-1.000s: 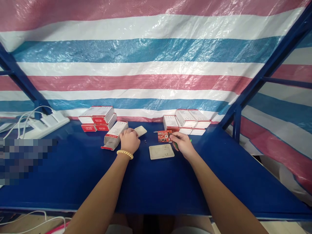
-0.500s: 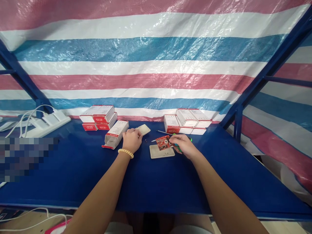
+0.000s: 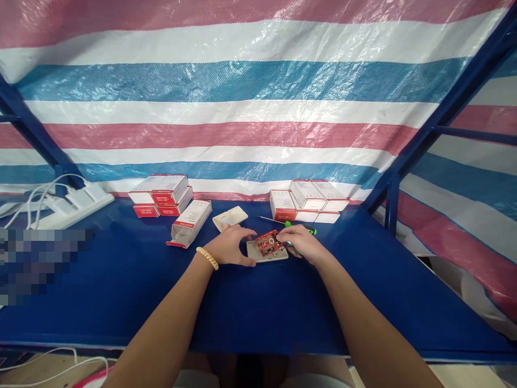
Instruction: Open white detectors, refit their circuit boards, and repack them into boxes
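Observation:
A small red circuit board [image 3: 268, 242] rests tilted on a cream plastic housing half [image 3: 270, 254] lying on the blue table [image 3: 258, 307]. My right hand [image 3: 302, 243] pinches the board's right edge. My left hand [image 3: 230, 247], with a bead bracelet at the wrist, cups the housing's left end between thumb and fingers. A second cream housing piece [image 3: 230, 217] lies just beyond my left hand. A green-handled screwdriver [image 3: 287, 222] lies behind my right hand.
A carton [image 3: 189, 222] with an open end lies left of my hands, and behind it sits a stack of red-and-white boxes [image 3: 161, 194]. Further boxes [image 3: 307, 201] stand at the back right. White power strips with cables [image 3: 70, 205] lie far left. A blue frame post [image 3: 391, 205] rises at right.
My right hand carried the red board from the bare table onto the cream housing. My left hand left the far cream piece and came right to grip the housing's left end.

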`<move>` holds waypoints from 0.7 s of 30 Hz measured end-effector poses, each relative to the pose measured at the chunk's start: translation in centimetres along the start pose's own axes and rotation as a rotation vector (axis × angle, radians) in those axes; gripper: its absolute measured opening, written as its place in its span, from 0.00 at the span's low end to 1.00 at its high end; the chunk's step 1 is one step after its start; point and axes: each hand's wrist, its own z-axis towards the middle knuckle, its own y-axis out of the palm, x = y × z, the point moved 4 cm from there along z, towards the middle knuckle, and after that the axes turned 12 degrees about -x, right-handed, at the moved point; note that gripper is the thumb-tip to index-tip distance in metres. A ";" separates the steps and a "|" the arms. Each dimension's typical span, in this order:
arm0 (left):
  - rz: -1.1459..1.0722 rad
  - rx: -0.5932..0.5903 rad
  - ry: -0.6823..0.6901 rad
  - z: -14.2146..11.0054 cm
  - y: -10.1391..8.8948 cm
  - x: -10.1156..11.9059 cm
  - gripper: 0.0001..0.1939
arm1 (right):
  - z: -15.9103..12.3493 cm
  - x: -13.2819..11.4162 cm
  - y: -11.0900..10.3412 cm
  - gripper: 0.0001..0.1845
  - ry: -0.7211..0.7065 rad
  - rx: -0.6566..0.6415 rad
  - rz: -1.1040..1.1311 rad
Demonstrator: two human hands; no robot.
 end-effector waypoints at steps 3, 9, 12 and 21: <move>0.031 0.000 0.008 0.2 0.3 0.2 0.40 | 0.0 0.0 0.1 0.10 0.008 -0.005 0.028; 0.091 0.188 0.058 0.2 0.1 0.7 0.37 | 0.0 0.1 0.0 0.10 0.007 -0.002 0.063; 0.100 0.324 0.105 0.2 -0.2 0.9 0.35 | 0.1 0.1 -0.2 0.11 -0.020 0.022 0.131; 0.091 0.524 0.092 0.1 -0.6 0.9 0.33 | 0.3 -0.1 0.3 0.17 -0.109 0.030 0.219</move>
